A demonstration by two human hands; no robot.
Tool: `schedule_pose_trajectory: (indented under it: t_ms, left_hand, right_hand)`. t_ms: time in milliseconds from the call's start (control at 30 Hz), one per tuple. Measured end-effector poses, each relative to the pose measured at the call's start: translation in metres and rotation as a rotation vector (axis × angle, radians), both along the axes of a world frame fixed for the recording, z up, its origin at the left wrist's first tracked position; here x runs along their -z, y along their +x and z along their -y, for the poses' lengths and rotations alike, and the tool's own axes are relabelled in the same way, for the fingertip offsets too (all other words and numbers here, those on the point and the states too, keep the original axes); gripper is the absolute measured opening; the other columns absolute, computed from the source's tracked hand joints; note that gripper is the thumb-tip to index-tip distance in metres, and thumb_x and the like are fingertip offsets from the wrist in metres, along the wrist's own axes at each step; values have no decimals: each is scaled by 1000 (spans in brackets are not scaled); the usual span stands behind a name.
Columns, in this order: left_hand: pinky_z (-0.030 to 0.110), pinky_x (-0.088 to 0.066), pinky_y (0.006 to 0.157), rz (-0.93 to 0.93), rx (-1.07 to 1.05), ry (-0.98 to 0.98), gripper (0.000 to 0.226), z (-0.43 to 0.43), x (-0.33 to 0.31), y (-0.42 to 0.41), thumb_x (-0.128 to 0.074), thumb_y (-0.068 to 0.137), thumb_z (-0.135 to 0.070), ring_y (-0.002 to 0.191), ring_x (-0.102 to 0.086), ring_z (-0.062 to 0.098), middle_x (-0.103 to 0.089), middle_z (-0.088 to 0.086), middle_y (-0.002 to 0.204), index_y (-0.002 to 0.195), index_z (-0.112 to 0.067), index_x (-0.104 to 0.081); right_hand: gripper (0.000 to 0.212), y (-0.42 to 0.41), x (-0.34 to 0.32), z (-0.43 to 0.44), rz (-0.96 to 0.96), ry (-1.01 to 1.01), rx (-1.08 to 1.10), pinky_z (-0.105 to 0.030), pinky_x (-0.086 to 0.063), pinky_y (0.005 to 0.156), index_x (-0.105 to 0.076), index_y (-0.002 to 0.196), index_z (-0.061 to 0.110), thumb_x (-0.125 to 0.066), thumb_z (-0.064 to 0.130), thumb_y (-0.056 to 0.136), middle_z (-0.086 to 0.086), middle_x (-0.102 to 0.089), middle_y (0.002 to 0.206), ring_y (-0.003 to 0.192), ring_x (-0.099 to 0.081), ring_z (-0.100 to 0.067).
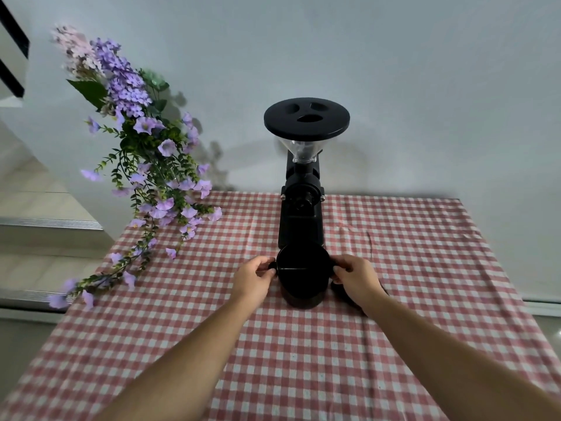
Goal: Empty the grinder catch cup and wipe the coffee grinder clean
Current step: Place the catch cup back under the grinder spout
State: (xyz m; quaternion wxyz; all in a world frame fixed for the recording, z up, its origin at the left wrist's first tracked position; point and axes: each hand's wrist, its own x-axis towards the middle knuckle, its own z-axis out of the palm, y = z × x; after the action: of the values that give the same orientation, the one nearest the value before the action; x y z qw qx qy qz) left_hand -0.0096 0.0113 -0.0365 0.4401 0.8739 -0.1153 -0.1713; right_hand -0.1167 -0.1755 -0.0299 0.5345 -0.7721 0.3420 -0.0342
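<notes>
Table (425,314) covered with a red-and-white checked cloth, set against a plain pale wall (425,86). Purple flowers (136,153) trail across the cloth's far left corner; steps visible beyond, at left. Grinder (302,205): black body, clear hopper, round black lid, standing at the back centre of the table. Cup (303,279): black, open-topped, small tabs on both sides, upright on the cloth just in front of the grinder base. Left hand (253,282) pinches the left tab between thumb and fingers. Right hand (355,279) pinches the right tab likewise. Dark object partly hidden under the right wrist; cannot identify.
</notes>
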Motion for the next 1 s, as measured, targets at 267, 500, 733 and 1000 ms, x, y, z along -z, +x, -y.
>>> schedule_pose_trajectory:
  t_ms: [267, 500, 733, 1000]
  left_hand:
    - [24, -46, 87, 20, -9, -12, 29, 16, -9, 25, -59, 92, -12, 107, -60, 16, -65, 1, 119, 121, -15, -62]
    - [21, -45, 84, 33, -12, 46, 29, 23, -2, 36, -59, 93, -13, 110, -60, 18, -65, 1, 120, 121, -16, -61]
    - [19, -43, 80, 31, -18, 69, 29, 23, 2, 38, -60, 92, -14, 107, -61, 17, -65, 2, 121, 121, -16, -61]
    - [21, -42, 82, 54, -5, 113, 29, 28, -7, 37, -57, 93, -11, 108, -60, 17, -64, 3, 122, 122, -14, -61]
  right_hand:
    - [31, 22, -3, 9, 10, 9, 47, -31, -56, 80, -64, 118, 16, -47, 5, 94, 1, -71, 103, 89, -67, -14]
    - [31, 35, -2, 13, -11, -7, 22, -24, -55, 70, -62, 119, 15, -46, 4, 95, -2, -69, 106, 87, -67, -16]
    - [31, 35, -2, 11, -16, -23, 18, -12, -45, 58, -63, 121, 12, -46, 4, 95, -5, -68, 111, 82, -63, -8]
    - [33, 35, -2, 10, -29, -45, 20, -13, -42, 57, -61, 123, 13, -45, 4, 96, -6, -67, 118, 93, -63, -15]
